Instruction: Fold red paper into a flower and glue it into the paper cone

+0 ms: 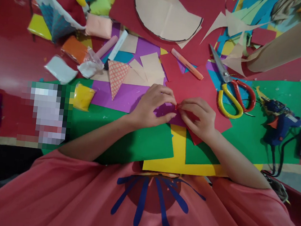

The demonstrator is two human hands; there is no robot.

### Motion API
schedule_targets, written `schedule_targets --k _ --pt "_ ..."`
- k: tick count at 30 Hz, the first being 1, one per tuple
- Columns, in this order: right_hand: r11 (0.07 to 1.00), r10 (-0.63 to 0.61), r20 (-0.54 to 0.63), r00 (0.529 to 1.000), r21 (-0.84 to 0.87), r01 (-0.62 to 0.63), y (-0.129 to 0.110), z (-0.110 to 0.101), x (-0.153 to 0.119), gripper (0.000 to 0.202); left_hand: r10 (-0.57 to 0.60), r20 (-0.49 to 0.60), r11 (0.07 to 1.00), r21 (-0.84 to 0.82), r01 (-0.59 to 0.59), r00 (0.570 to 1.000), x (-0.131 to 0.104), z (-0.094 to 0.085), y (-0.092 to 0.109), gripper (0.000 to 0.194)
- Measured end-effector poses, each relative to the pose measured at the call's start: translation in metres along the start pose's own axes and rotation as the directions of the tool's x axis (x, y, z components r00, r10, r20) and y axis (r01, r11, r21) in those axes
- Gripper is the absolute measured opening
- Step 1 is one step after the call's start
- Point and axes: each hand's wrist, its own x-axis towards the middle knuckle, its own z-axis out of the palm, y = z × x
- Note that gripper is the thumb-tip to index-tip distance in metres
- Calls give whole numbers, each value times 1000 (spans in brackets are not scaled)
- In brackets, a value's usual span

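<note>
Near the middle of the work surface, my right hand pinches a small red piece between thumb and fingertips. Its material is too small to make out. My left hand curves towards it from the left, fingertips beside the piece and thumb apart below. Beneath both hands lie red paper and purple paper. A paper cone with a red lattice pattern rests left of my left hand. Scissors with one yellow and one red handle lie beyond my right hand.
A blue glue gun sits on green paper at right. A cardboard tube stands at back right. Markers, including an orange one, and clay packets lie around. Decorated blue cones fill the back left.
</note>
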Motion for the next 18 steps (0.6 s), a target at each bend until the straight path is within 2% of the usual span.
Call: schedule_targets --k 6,10,18 --pt "1000 11 -4 1000 13 -11 0 0 0 11 59 -72 998 17 -58 996 2 1 3 18" --pt "999 22 -14 1000 40 -21 0 0 0 13 -6 -101 1000 -23 4 995 1 2 3 22" --pt "999 34 -10 999 41 -33 -1 -1 0 14 -105 -32 994 -24 105 994 1 0 4 29"
